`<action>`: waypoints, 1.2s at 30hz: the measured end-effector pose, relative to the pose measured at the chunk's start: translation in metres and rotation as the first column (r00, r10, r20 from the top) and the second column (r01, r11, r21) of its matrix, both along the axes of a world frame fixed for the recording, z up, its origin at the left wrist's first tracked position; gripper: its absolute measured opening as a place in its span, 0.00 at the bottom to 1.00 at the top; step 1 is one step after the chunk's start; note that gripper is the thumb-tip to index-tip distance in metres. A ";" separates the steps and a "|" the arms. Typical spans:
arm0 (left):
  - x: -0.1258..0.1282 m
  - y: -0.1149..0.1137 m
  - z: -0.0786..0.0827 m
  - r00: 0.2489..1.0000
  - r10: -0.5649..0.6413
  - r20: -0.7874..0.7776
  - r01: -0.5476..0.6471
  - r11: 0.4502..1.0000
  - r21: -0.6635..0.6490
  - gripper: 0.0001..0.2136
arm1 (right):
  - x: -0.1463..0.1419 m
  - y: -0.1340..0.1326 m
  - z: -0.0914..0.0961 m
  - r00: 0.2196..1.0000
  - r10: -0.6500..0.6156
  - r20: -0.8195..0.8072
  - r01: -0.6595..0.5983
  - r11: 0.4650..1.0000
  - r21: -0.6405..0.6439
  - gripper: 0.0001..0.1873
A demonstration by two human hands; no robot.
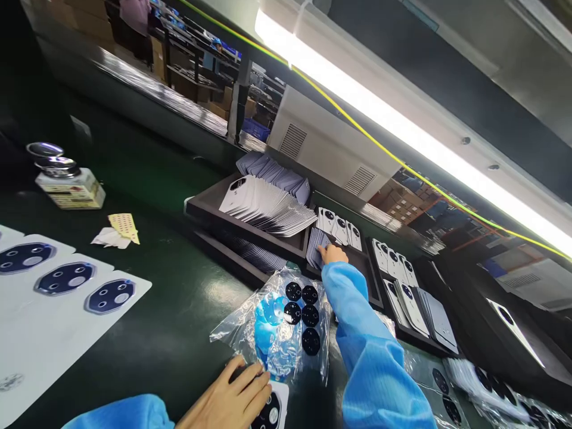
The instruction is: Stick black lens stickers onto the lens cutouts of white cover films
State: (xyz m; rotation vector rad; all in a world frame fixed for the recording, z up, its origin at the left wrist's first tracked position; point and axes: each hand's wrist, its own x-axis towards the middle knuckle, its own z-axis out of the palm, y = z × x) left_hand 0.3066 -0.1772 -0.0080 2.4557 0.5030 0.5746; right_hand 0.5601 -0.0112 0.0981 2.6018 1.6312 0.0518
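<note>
My left hand (232, 396) lies near the bottom edge with its fingers stretched out over a white phone back panel (280, 393). The panel has a round black camera lens cover and is partly hidden by the hand. My right hand (334, 254), in a blue sleeve, reaches into a dark tray (366, 275), its fingers closed at the edge of a stack of grey phone back panels (314, 247). Between my hands lies a clear plastic bag (243, 319) with several black lens covers (310, 316) and blue film discs (264, 325) on or in it.
Stacked trays (241, 217) hold fanned white panels (268, 205). Another tray of panels (404, 304) stands at right. Large white panels (58, 339) lie at left, near a small box (74, 189) and yellow sticker sheet (124, 227). A lamp (379, 113) hangs above the bench.
</note>
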 end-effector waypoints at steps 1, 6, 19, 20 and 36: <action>-0.001 -0.001 -0.001 1.000 -0.003 -0.012 0.002 1.000 -0.013 0.20 | 0.001 -0.010 0.004 1.000 0.010 -0.019 -0.010 1.000 0.014 0.16; -0.004 -0.006 -0.010 0.997 -0.067 0.040 0.076 0.942 -0.326 0.24 | 0.006 -0.090 0.009 0.959 0.195 -0.207 -0.195 0.981 0.020 0.09; 0.019 -0.012 0.006 0.948 0.119 0.296 0.281 0.122 -0.952 0.11 | 0.016 -0.175 -0.068 0.798 0.383 -0.466 -0.412 0.910 0.044 0.24; 0.019 -0.008 0.008 0.940 0.155 0.305 0.286 0.132 -0.949 0.13 | 0.017 -0.173 -0.069 0.796 0.385 -0.467 -0.413 0.910 0.046 0.24; 0.008 0.036 0.027 0.912 0.377 0.162 0.110 0.155 -0.982 0.21 | 0.017 -0.188 -0.081 0.739 0.515 -0.435 -0.479 0.855 0.199 0.22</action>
